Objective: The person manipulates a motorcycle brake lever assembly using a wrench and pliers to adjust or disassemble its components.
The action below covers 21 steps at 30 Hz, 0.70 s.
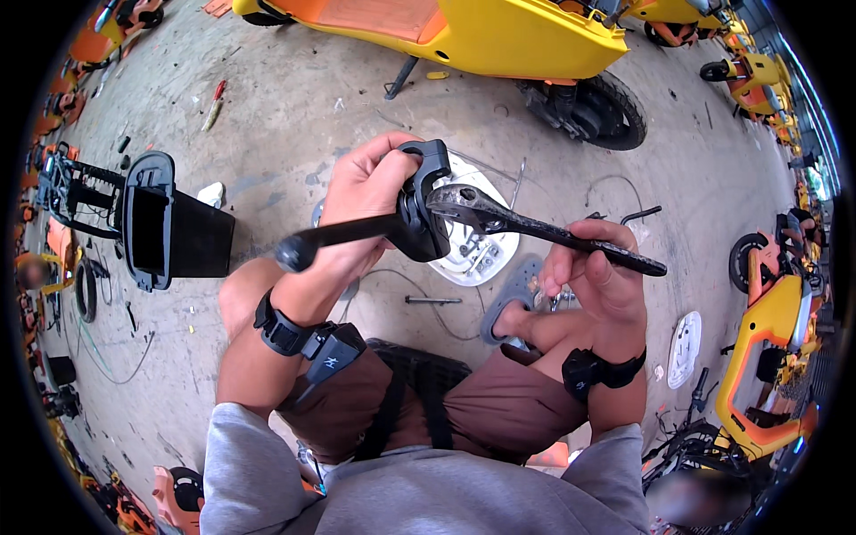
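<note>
My left hand is closed around a black brake lever, whose ball end points to the left. The lever's clamp body stands up at the fingers, above the floor. In my right hand, the fingers grip the dark handle of a worn wrench. Its metal head meets the right side of the lever's clamp; whether it sits on a nut or bolt there cannot be made out. Below and behind the hands lies a white tray with several small metal parts in it, partly hidden by the lever and wrench.
A yellow scooter stands ahead on its kickstand. To the left is a black bin-like box. A red-handled tool, a black bent rod and a white oval panel lie on the floor. More scooters line both sides.
</note>
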Available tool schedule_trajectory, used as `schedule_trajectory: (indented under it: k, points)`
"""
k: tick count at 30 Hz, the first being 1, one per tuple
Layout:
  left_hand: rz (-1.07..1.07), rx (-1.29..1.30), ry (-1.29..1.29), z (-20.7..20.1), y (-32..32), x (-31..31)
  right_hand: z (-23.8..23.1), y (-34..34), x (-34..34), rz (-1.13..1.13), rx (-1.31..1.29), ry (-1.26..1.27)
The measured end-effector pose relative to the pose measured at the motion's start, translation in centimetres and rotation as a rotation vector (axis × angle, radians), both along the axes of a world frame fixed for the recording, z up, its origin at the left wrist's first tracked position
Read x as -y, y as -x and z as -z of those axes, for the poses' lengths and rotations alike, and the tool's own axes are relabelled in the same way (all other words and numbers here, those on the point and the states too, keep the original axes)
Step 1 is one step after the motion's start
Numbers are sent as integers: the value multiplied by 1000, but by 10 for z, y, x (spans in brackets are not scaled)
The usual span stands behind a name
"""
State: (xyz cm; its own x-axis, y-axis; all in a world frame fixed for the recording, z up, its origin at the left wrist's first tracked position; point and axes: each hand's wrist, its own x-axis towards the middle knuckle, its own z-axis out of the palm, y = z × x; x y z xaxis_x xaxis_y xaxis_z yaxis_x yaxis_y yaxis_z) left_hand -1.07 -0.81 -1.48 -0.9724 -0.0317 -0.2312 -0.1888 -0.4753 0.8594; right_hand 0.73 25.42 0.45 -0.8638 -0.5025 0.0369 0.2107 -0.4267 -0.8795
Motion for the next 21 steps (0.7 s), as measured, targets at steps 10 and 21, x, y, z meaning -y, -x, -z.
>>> schedule_trajectory:
  k: [10,21]
  points:
    - [-52,-232,301,-12,-10,1,1,12,25,154,358,118]
    - [48,-357,434,-7,-16,4,-7,11,14,258,157,-23]
